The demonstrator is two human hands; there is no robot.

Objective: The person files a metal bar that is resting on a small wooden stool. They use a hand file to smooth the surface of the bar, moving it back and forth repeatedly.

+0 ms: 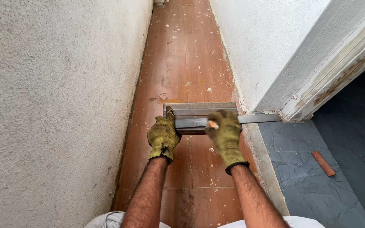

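Both my hands wear worn yellow-green work gloves. My left hand (163,136) grips the left end of a flat brown-grey plank piece (199,109) lying across the reddish wood-look floor (182,63). My right hand (224,133) presses on a long grey metal straightedge (260,118) that lies over the plank and reaches right to the doorway corner. A small orange-and-white marker tip (212,125) pokes out between my right fingers, at the straightedge.
A rough white wall (55,105) runs along the left and another white wall (262,46) on the right, forming a narrow corridor. A worn door frame (339,71) stands at right over dark grey tiles (317,177), where a small reddish strip (322,163) lies. Pale debris flecks dot the floor.
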